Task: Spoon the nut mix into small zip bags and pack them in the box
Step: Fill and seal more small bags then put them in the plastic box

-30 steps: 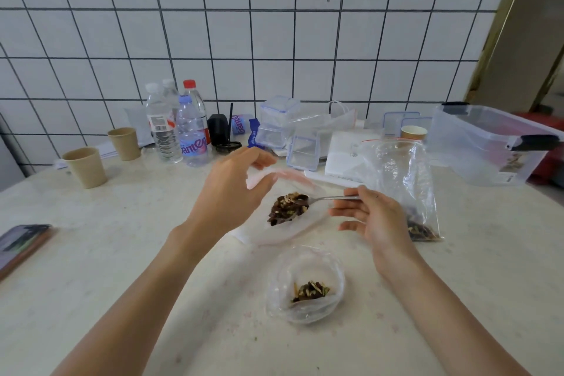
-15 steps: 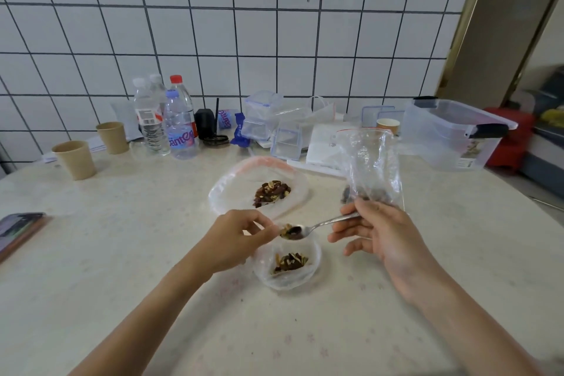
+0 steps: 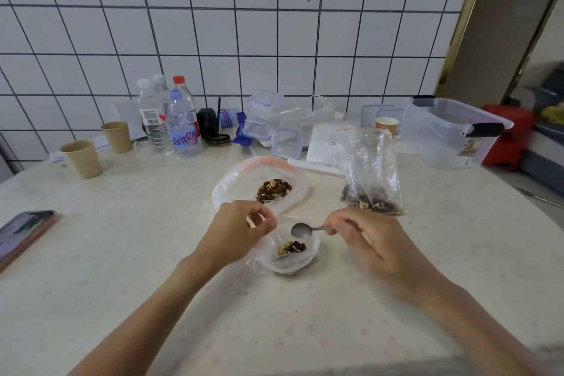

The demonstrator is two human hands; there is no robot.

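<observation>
A small clear zip bag stands open on the table in front of me with a little nut mix inside. My left hand pinches its rim on the left side. My right hand holds a metal spoon by the handle, its bowl empty just above the bag's mouth. Behind lies a larger open bag with a red zip strip and a pile of nut mix. A third bag with nuts at its bottom stands upright to the right. The clear plastic box sits at the far right.
Paper cups stand at the left, water bottles and small clear containers along the tiled wall. A phone lies at the left table edge. A white booklet lies behind the bags.
The spoon carried nut mix from the large bag to the small bag and is now empty. My left hand let go of the large bag and took the small bag's rim.
</observation>
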